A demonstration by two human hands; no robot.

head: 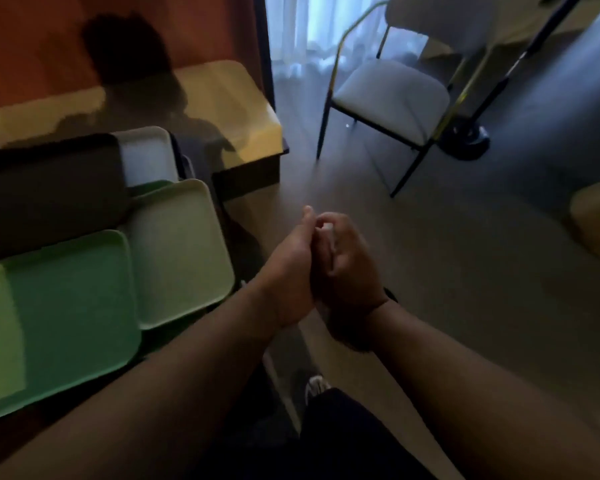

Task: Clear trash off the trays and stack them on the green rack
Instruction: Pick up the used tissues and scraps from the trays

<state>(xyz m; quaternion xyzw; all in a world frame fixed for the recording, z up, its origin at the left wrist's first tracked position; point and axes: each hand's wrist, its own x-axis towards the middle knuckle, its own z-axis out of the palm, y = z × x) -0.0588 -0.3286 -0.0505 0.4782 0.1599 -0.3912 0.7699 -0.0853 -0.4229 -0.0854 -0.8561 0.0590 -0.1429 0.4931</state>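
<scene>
Several trays lie at the left: a green tray (70,306) nearest me, a pale green tray (181,251) beside it, a white tray (146,157) and a dark tray (49,192) behind. No trash shows on them. My left hand (291,268) and my right hand (343,271) meet over the floor, right of the trays. The fingers of my right hand curl round a small white scrap (326,228). My left hand presses against the right one; what it holds is hidden. The image is blurred.
A yellow-topped table (229,105) stands behind the trays against an orange wall. A grey chair (388,95) and a black stand base (465,140) are on the floor at the right. My shoe (316,384) shows below my hands.
</scene>
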